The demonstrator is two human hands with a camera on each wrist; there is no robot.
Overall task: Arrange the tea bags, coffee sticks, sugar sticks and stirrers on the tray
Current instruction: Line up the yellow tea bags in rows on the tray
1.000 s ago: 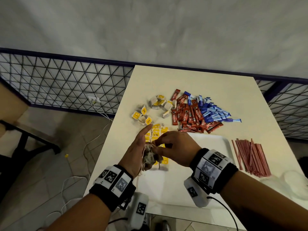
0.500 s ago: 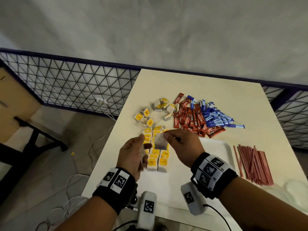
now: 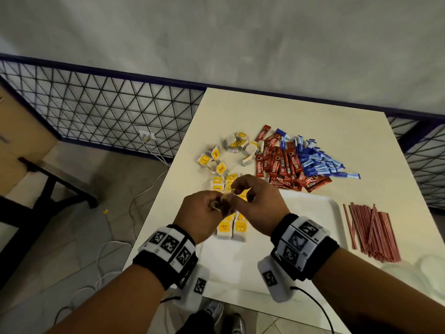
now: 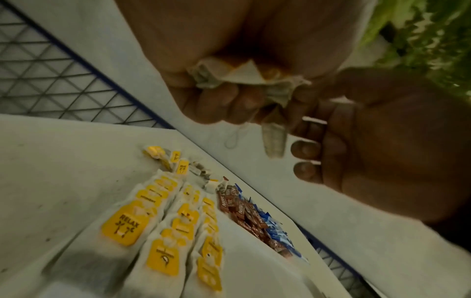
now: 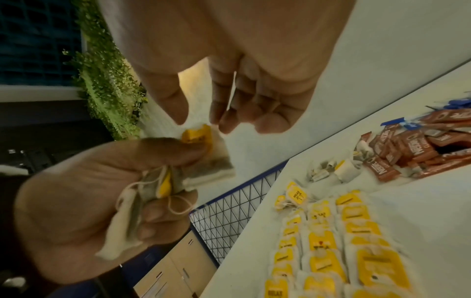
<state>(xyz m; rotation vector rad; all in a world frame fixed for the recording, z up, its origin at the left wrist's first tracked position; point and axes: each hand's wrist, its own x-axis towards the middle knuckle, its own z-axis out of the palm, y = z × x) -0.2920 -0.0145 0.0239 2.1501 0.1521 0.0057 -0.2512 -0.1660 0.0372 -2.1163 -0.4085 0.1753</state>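
Note:
My left hand [image 3: 213, 204] grips a small bunch of tea bags [image 5: 153, 191] above the far left corner of the white tray [image 3: 313, 213]. My right hand [image 3: 237, 189] meets it and pinches the yellow tag [image 5: 196, 135] of the top bag. Rows of yellow-tagged tea bags [image 3: 231, 227] lie on the tray's left side, seen close in the left wrist view [image 4: 165, 231]. Loose tea bags [image 3: 216, 160], red coffee sticks [image 3: 281, 165] and blue sugar sticks [image 3: 320, 162] lie on the table beyond the tray. Red stirrers [image 3: 370, 230] lie to the tray's right.
The pale table [image 3: 289, 109] ends just left of my hands, with a black mesh fence [image 3: 108, 121] and floor cables [image 3: 144, 189] beyond. Pale round plastic pieces [image 3: 428, 268] sit at the near right. A cardboard box [image 3: 21, 131] stands far left.
Half a second ago my right hand held one tea bag apart from the left hand's bunch. Now the two hands have come together again over the tray's rows.

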